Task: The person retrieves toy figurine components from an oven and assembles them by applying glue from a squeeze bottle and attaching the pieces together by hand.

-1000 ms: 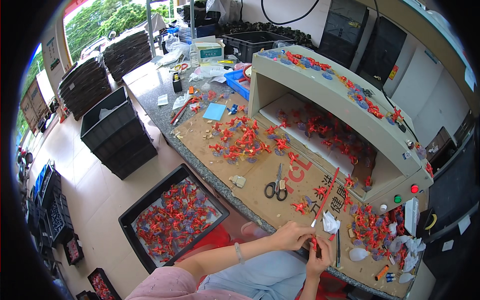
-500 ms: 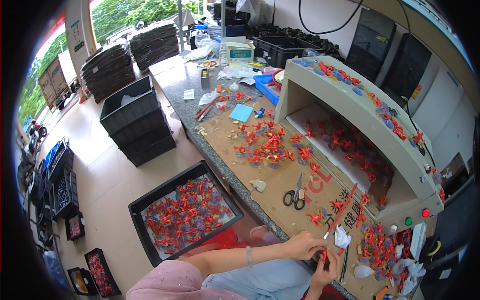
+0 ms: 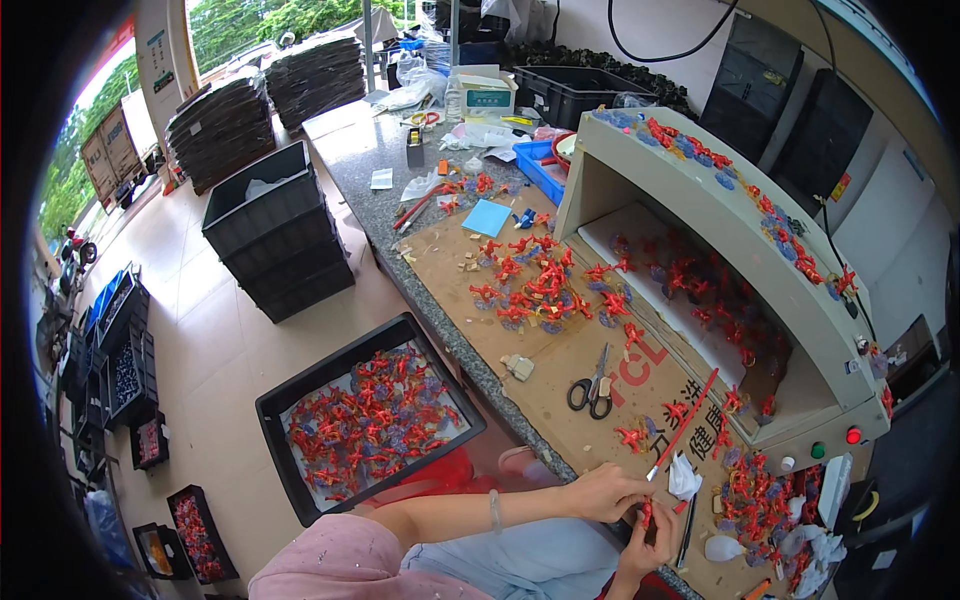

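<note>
The pale tiled floor (image 3: 195, 365) spreads from seven to ten o'clock, its sheen brightest towards ten. At eleven, green trees (image 3: 245, 35) stand outdoors in daylight, with a light pillar (image 3: 170, 60) at ten. A white wall (image 3: 680, 85) rises at one o'clock, two dark panels (image 3: 750, 80) beside it towards two. The speckled grey counter (image 3: 340, 145) slants from eleven down to five.

To my left, stacked black plastic crates (image 3: 285, 235) on glossy beige floor tiles (image 3: 190, 340), two tall piles of dark flat sheets (image 3: 220, 140) behind — leafy green trees (image 3: 255, 32) beyond — ahead of me, a white-and-green cardboard box (image 3: 487, 97), a clear bottle (image 3: 453, 102) beside it
</note>
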Action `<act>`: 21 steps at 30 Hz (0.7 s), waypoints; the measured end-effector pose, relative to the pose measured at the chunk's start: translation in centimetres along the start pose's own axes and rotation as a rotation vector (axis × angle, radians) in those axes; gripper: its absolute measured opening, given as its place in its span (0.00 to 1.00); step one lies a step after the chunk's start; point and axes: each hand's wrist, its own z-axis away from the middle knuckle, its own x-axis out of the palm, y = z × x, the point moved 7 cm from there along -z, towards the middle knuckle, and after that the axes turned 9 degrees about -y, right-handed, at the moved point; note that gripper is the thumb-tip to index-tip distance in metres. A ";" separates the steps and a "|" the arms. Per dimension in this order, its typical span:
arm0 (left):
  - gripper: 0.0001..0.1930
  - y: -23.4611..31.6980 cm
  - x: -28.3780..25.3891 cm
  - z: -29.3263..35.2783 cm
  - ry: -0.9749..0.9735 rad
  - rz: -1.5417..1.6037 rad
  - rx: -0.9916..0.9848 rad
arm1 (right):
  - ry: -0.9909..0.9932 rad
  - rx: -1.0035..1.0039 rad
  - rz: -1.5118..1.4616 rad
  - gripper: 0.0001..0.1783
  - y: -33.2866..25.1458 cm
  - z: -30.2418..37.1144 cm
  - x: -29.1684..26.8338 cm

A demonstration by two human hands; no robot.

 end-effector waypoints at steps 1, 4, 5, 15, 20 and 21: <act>0.09 0.0 0.0 0.0 -0.003 -0.003 -0.006 | -0.003 0.007 -0.001 0.13 0.1 0.0 0.0; 0.08 -0.3 0.3 0.0 -0.017 -0.005 -0.021 | 0.004 -0.025 0.024 0.13 -0.3 -0.2 0.0; 0.08 -0.4 0.4 0.0 -0.027 -0.004 -0.032 | 0.005 -0.023 0.025 0.13 -0.3 -0.2 -0.1; 0.08 -0.3 0.4 -0.1 -0.016 -0.004 -0.007 | 0.009 -0.011 -0.004 0.13 -0.1 -0.2 -0.1; 0.09 -0.8 0.5 0.2 -0.029 0.008 -0.041 | 0.005 -0.011 0.000 0.13 0.0 0.0 0.1; 0.09 -0.9 0.6 0.3 -0.027 0.004 -0.042 | 0.007 -0.008 -0.006 0.13 -0.1 0.0 0.1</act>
